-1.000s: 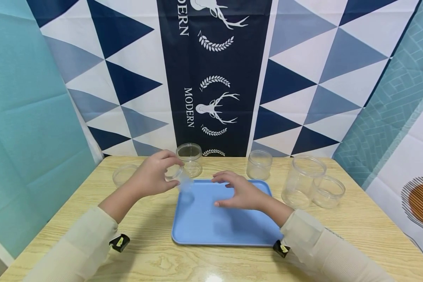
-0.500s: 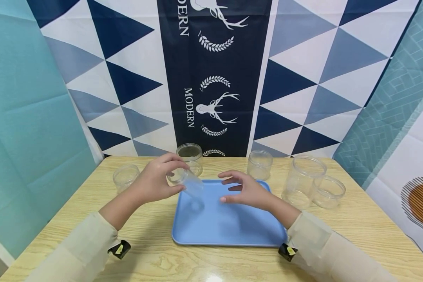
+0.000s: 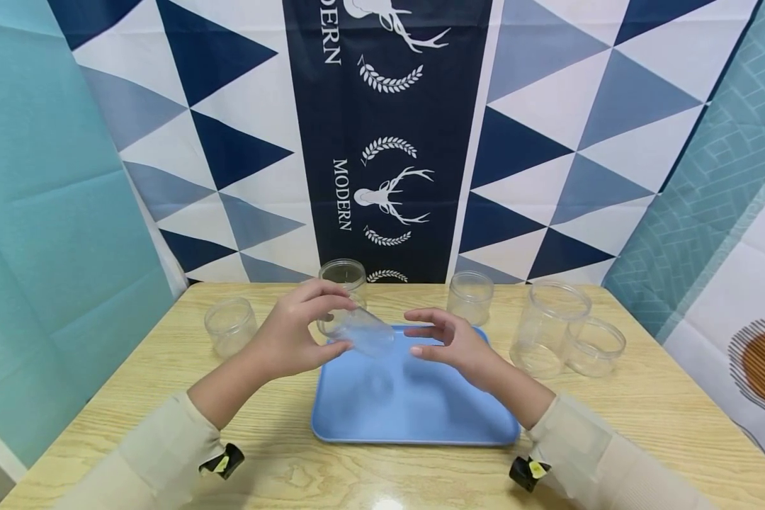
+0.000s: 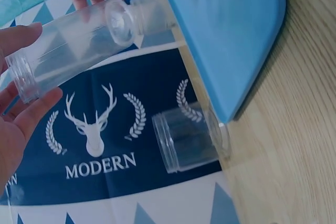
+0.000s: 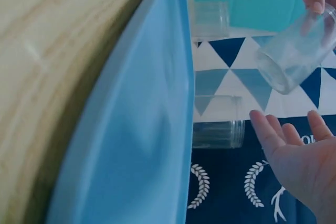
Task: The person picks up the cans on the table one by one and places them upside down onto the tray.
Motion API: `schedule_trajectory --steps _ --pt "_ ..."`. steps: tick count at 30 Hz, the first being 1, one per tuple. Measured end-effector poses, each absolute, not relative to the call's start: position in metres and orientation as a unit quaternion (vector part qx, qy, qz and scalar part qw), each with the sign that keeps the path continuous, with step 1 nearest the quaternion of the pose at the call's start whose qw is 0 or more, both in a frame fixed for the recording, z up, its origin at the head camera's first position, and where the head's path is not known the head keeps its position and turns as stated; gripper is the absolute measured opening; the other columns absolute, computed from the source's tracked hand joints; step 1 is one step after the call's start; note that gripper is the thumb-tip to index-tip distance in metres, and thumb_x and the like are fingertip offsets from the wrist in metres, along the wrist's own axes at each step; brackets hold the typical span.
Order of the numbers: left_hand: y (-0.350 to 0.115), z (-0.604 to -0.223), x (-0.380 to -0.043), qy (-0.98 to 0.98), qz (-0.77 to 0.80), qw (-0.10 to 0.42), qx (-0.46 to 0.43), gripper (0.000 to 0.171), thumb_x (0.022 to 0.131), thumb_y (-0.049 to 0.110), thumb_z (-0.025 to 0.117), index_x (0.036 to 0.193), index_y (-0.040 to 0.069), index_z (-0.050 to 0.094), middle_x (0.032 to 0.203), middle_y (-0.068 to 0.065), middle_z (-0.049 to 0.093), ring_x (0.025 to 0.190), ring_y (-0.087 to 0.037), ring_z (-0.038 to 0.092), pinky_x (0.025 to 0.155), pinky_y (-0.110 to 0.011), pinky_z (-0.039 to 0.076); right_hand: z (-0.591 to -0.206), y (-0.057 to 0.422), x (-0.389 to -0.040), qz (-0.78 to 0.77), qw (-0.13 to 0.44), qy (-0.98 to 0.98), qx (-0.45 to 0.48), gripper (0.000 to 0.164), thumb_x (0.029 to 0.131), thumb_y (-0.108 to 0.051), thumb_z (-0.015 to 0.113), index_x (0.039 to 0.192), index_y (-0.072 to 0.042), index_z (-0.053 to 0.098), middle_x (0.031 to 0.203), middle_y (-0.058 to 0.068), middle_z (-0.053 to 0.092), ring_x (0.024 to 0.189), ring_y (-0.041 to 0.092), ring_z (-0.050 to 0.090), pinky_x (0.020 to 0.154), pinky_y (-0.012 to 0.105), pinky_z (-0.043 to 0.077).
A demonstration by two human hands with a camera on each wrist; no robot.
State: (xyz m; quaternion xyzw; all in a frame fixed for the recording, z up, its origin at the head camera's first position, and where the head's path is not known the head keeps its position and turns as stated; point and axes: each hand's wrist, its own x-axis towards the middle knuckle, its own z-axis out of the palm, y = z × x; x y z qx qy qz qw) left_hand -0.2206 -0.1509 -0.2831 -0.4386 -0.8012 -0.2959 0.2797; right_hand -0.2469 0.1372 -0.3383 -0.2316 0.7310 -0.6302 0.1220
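My left hand (image 3: 301, 329) grips a tall clear plastic jar (image 3: 371, 336) near its ridged mouth, thumb on one side and fingers on the other. The jar is tilted nearly on its side above the blue tray (image 3: 414, 418), its base pointing right. In the left wrist view the held jar (image 4: 76, 45) looks see-through, with nothing visible inside. To the right of the jar's base, my right hand (image 3: 449, 343) hovers over the tray with fingers spread and loosely bent, apart from the jar. The right wrist view shows the right hand (image 5: 299, 156) palm up, holding nothing.
Clear jars stand around the tray: one at left (image 3: 231, 327), one behind (image 3: 343, 276), another at back right (image 3: 470, 297). A large jar (image 3: 548, 329) and a low jar (image 3: 595, 347) stand together at right. A patterned cloth hangs behind the wooden table (image 3: 280, 453).
My left hand has carried the jar rightward over the tray and tipped it closer to horizontal. The right hand has shifted slightly right, its fingers still free.
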Motion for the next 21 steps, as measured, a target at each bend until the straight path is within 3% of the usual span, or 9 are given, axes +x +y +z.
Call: schedule_trajectory --steps 4,9,13,21 --pt "-0.144 -0.284 -0.217 -0.776 -0.304 0.297 -0.465 0.05 0.064 0.008 0.091 0.109 0.005 0.069 0.116 -0.009 0.061 0.1 -0.021 0.061 0.073 -0.026 0.057 -0.342 0.138 -0.245 -0.677 0.135 0.686 -0.229 0.066 0.087 -0.016 0.074 0.142 0.003 0.042 0.145 0.016 0.045 0.132 0.035 0.046 0.096 0.038 0.05" --pt "-0.136 -0.286 -0.217 -0.745 -0.31 0.331 -0.49 0.052 0.063 0.007 0.09 0.109 0.005 0.068 0.114 -0.011 0.061 0.09 -0.021 0.063 0.073 -0.026 0.056 -0.345 0.138 -0.242 -0.728 0.146 0.629 -0.229 0.061 0.092 -0.007 0.066 0.144 0.005 0.037 0.147 0.018 0.041 0.127 0.028 0.05 0.096 0.042 0.05" --pt "-0.129 -0.286 -0.215 -0.727 -0.316 0.345 -0.502 0.052 0.063 0.008 0.09 0.109 0.006 0.067 0.114 -0.012 0.061 0.094 -0.023 0.062 0.077 -0.027 0.056 -0.347 0.139 -0.239 -0.771 0.159 0.569 -0.239 0.057 0.095 -0.008 0.06 0.145 0.003 0.035 0.146 0.017 0.04 0.125 0.025 0.053 0.096 0.044 0.049" --pt "-0.116 -0.28 -0.209 -0.708 -0.318 0.351 -0.524 0.05 0.066 0.011 0.089 0.111 0.006 0.066 0.115 -0.012 0.061 0.108 -0.026 0.059 0.091 -0.034 0.052 -0.352 0.138 -0.235 -0.818 0.196 0.47 -0.269 0.04 0.097 -0.006 0.054 0.137 -0.009 0.051 0.138 0.009 0.052 0.122 0.028 0.056 0.097 0.044 0.049"
